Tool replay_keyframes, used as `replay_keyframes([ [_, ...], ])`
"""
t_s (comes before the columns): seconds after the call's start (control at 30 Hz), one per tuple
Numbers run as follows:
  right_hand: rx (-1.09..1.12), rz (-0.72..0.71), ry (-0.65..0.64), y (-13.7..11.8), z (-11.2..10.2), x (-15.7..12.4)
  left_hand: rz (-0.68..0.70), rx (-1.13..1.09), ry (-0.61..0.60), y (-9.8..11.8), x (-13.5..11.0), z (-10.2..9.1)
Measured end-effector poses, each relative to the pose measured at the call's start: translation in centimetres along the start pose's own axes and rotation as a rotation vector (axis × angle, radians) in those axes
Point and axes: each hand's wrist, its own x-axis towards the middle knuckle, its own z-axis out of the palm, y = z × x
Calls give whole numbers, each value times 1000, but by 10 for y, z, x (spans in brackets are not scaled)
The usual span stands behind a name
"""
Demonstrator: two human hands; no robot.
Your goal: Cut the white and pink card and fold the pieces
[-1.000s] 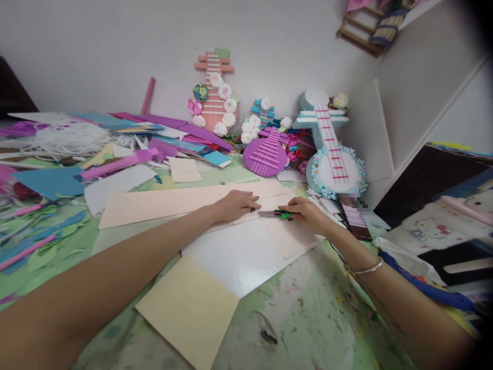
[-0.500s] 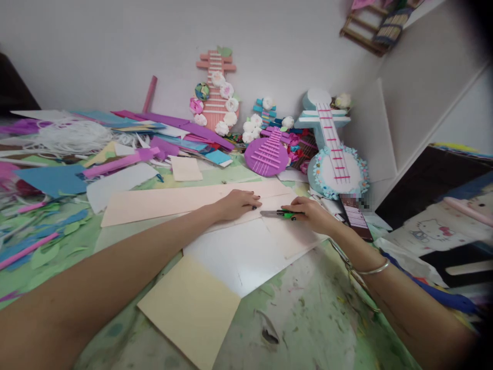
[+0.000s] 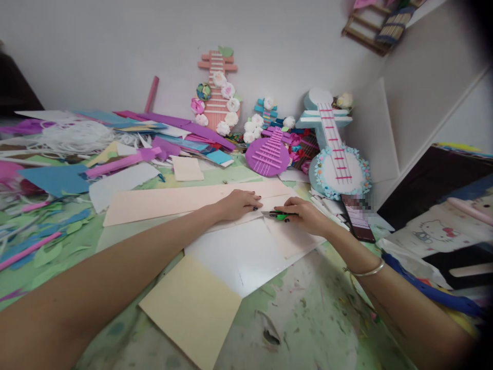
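Observation:
My left hand point(image 3: 239, 203) lies flat, fingers stretched out, on a long pale pink sheet point(image 3: 162, 202) at the table's middle. Just to its right, my right hand point(image 3: 304, 215) is closed round a green-handled utility knife point(image 3: 276, 215). The blade points left toward my left fingertips and rests on the pink sheet over a white board point(image 3: 239, 254). A cream sheet point(image 3: 190, 308) lies nearer me, partly under the white board.
Foam craft guitars stand against the back wall: pink point(image 3: 215, 92), purple point(image 3: 268, 154) and light blue point(image 3: 334, 159). Heaps of coloured foam scraps point(image 3: 57, 169) cover the left side. A phone point(image 3: 358, 218) lies at the right, beside a dark bag point(image 3: 435, 195).
My right hand with the knife has slid slightly to the left and toward me along the sheet. My left hand stays pressed in place.

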Motion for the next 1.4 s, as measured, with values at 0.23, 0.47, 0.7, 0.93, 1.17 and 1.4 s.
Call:
replay_keyframes([
  [0.23,13,-25,-1,-4,0,-2,4,16,-4,2,0,-1],
  [0.47,-10,-10,6,-1,-2,-6,7,30,-1,1,0,0],
  [0.7,13,21,2,-1,-1,-5,14,25,3,1,0,0],
  [0.93,11,15,-4,-10,-1,0,11,19,-14,4,0,-3],
  [1.17,10,1,7,-2,-1,-8,6,-12,-1,-1,1,0],
  [1.4,6,15,-1,-6,-1,-5,-1,-30,-2,3,1,-3],
])
